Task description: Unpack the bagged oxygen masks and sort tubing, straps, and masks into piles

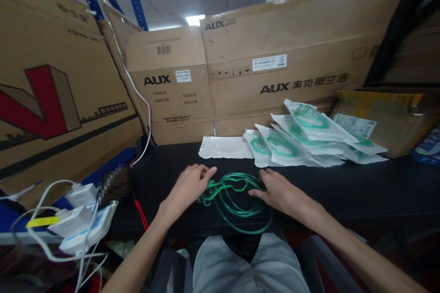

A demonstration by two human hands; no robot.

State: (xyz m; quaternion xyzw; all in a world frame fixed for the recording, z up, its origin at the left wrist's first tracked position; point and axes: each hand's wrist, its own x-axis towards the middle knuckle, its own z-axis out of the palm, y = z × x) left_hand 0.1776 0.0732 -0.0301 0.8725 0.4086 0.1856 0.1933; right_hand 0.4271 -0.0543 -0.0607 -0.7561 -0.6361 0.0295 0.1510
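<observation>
At the left, a cardboard sheet with a big red V [51, 100] leans behind white plugs and a power strip [87, 233] by the desk's left end, and a white cable [148, 107] runs down to it. A red cord [140, 215] hangs toward the desk's [326, 197] near edge. The left hand [189, 185] lies at the left side of a coil of green tubing [242, 214], over its clear piece; its fingers are bent, and I cannot tell whether its grip has hold of anything. The coil, with a brighter green strap [231, 186] across its upper left, sits near the middle of the desk's near edge. Behind it, toward the far edge, lies a flat white packet [225, 147], with AUX cardboard [240, 84] standing upright behind. The right hand [280, 190] is at the coil's right side, grip partly open, thumb and forefinger apart. Farther right, white packets of green tubing [309, 135] overlap along the far edge, just beside a taped cardboard box [395, 123] toward the far right corner
</observation>
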